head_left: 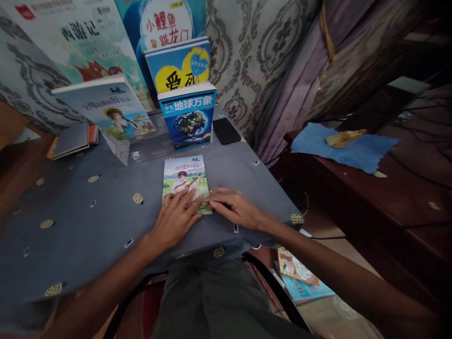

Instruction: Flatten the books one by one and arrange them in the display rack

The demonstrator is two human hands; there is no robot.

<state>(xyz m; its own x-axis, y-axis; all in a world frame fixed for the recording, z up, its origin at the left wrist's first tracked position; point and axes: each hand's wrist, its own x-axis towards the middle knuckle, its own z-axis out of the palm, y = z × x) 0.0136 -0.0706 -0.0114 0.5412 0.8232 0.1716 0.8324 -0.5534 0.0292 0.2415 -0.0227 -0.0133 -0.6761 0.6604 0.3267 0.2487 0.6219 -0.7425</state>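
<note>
1. The book [185, 175] is lying face up and closed under the left hand [177, 215], whose fingers are resting spread over the lower cover.
2. The right hand [237, 208] is meeting the book's right edge; whether it is pinching cannot be told.
3. Handling is seemingly unfinished; what is left is not showing.
4. Beyond the hands, an Earth book [190, 123] is standing on the grey tablecloth [106, 230], a phone [226, 131] lying just beside it.
5. Right of the right hand, a blue cloth [314, 146] is covering part of a dark red table [341, 184]; a purple curtain [291, 99] is hanging beyond.
</note>
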